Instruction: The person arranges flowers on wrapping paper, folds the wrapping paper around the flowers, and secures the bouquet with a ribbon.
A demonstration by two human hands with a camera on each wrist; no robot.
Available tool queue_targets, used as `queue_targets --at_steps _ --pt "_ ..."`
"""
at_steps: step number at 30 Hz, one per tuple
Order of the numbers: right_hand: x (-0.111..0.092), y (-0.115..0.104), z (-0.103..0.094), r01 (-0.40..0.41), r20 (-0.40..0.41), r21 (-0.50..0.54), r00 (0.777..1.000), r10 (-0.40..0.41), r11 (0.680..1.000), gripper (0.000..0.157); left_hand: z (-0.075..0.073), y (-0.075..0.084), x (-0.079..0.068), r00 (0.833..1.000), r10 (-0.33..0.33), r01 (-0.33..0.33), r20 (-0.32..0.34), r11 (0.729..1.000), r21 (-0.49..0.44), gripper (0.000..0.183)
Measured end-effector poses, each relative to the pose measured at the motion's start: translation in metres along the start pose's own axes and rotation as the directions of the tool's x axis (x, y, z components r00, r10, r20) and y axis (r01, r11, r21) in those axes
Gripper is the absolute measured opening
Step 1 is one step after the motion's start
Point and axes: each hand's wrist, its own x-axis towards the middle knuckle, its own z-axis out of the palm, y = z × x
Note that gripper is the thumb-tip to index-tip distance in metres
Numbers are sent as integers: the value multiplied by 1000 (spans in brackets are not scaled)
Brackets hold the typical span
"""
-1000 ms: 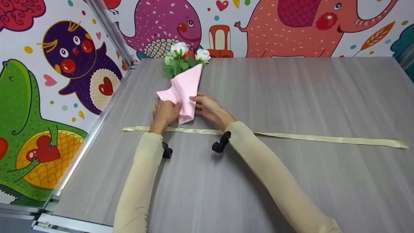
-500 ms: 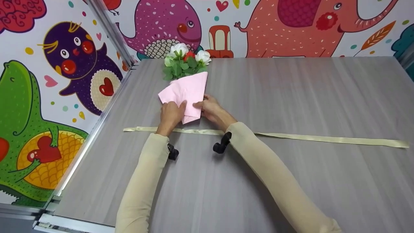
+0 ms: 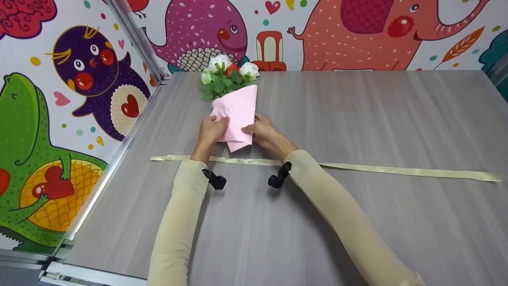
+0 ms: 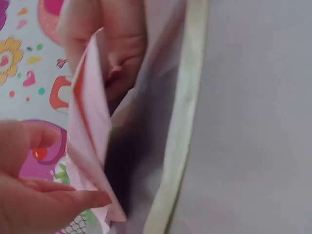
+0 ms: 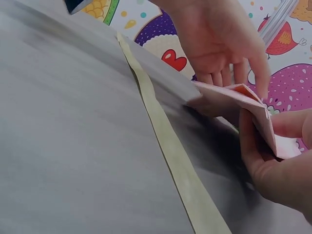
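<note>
A bouquet of white and red flowers [image 3: 228,75] with green leaves lies near the back left of the table, its lower part wrapped in pink wrapping paper [image 3: 238,111]. My left hand [image 3: 213,129] holds the paper's left side, thumb on the front. On the lower right edge, my right hand [image 3: 266,133] pinches the paper, with its thumb in front and fingers behind. Seen in the right wrist view, the folded paper [image 5: 229,95] gapes slightly at its lower end. The stems are hidden inside the wrap.
A long pale yellow ribbon [image 3: 397,170] stretches across the grey table [image 3: 317,230], passing beneath both forearms. Cartoon-printed walls [image 3: 274,16] border the back and left. A metal rail [image 3: 107,167] runs along the left edge.
The paper's left flap has folded inward, making the wrap narrower on that side. Both hands have shifted slightly right with the paper. The ribbon has stayed in place.
</note>
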Motion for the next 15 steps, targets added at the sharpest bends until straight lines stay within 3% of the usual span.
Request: queue_targets --at_steps 3,8,15 --pt "0 -1 -3 8 11 14 1000 -8 1000 74 1 1 3 993 -110 105 -34 986 -127 64" --pt "-2 0 -6 21 37 30 999 -22 999 71 7 7 2 976 -217 209 -23 960 -188 65" --pt "-5 -1 -11 30 84 22 996 -32 999 64 15 7 3 979 -194 198 56 875 -442 50"
